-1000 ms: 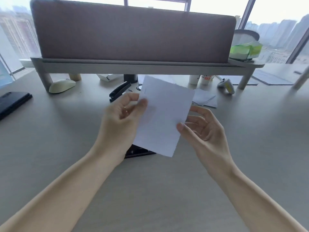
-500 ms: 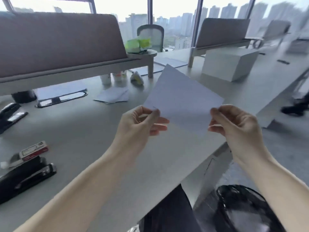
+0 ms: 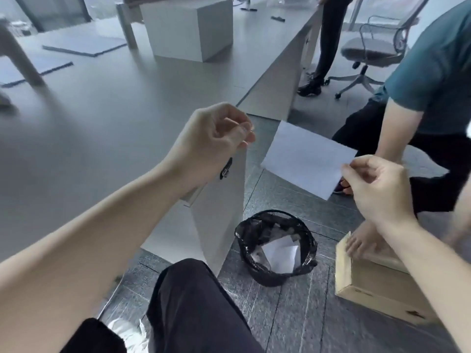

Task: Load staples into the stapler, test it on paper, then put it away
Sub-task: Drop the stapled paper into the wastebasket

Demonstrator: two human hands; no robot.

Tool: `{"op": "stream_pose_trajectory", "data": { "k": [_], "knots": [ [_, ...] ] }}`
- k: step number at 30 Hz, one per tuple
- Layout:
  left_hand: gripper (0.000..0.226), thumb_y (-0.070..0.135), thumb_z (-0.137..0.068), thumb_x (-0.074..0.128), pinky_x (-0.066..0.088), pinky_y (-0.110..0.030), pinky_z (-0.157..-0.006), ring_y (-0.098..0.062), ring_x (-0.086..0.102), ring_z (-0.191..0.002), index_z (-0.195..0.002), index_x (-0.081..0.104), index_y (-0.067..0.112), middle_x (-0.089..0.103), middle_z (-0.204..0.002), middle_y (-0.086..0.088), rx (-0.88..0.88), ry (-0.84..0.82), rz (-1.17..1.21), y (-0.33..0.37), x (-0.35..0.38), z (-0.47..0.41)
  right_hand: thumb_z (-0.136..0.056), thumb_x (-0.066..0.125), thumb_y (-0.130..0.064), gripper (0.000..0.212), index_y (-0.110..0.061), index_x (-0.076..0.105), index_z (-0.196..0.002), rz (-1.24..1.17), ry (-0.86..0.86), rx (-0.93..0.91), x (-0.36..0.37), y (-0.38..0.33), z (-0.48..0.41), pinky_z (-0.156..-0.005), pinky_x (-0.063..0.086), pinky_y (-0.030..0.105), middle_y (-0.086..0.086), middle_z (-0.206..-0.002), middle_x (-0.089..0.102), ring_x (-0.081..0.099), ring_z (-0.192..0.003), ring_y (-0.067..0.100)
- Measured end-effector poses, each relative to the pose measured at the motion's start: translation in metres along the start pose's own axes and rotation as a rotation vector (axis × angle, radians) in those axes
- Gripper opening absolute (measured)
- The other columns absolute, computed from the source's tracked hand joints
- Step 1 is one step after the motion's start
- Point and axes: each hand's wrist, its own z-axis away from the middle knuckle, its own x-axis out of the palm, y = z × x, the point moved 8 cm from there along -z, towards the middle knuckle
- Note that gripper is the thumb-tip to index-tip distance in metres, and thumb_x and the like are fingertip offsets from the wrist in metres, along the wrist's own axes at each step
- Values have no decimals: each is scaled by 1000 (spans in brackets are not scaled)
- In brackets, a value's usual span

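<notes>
My left hand [image 3: 211, 141] is no longer gripping the paper [image 3: 305, 159]; its fingers are curling on nothing. My right hand [image 3: 377, 189] alone is pinching the sheet's corner, holding it airborne beyond the tabletop [image 3: 102, 110] edge, with the black-lined wastebasket [image 3: 276, 248] sitting on the floor below.

Long grey counter [image 3: 89, 110] with a white box [image 3: 191, 29] on top; dark tiled floor [image 3: 293, 322] beside it, with a black-lined waste bin [image 3: 267, 278], a wooden crate [image 3: 369, 286] near, a mesh office chair [image 3: 369, 48] further back.
</notes>
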Motion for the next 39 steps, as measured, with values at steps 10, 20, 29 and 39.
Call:
{"op": "stream_pose_trajectory", "data": {
  "k": [10, 20, 29, 39],
  "knots": [
    [29, 61, -91, 60, 36, -38, -115, -7, 65, -109, -107, 70, 39, 67, -94, 28, 426, -497, -915, -46, 58, -43, -100, 72, -26, 15, -15, 81, -97, 456, -249, 263, 57, 168, 19, -83, 56, 33, -5, -83, 75, 71, -83, 20],
    [46, 80, -79, 55, 38, -35, -84, -19, 55, -104, -106, 71, 46, 76, -110, 4, 243, -283, -615, -74, 44, -81, -99, 68, -25, 14, -16, 79, -97, 677, -496, 477, 154, 284, 41, -77, 62, 38, 5, -96, 80, 75, -93, 28],
    [60, 87, -76, 53, 35, -15, -83, -11, 53, -110, -115, 68, 44, 62, -130, 24, 212, -262, -482, -98, 51, -88, -98, 65, -21, 22, -5, 72, -84, 740, -583, 586, 188, 323, 56, -69, 56, 39, 13, -85, 75, 67, -81, 33],
    [51, 64, -77, 62, 28, 4, -79, -15, 52, -103, -112, 72, 30, 68, -122, 10, 197, -293, -495, -79, 55, -80, -99, 67, -20, 20, -2, 74, -92, 785, -596, 589, 194, 333, 64, -68, 61, 40, 14, -90, 78, 75, -83, 33]
  ]
}}
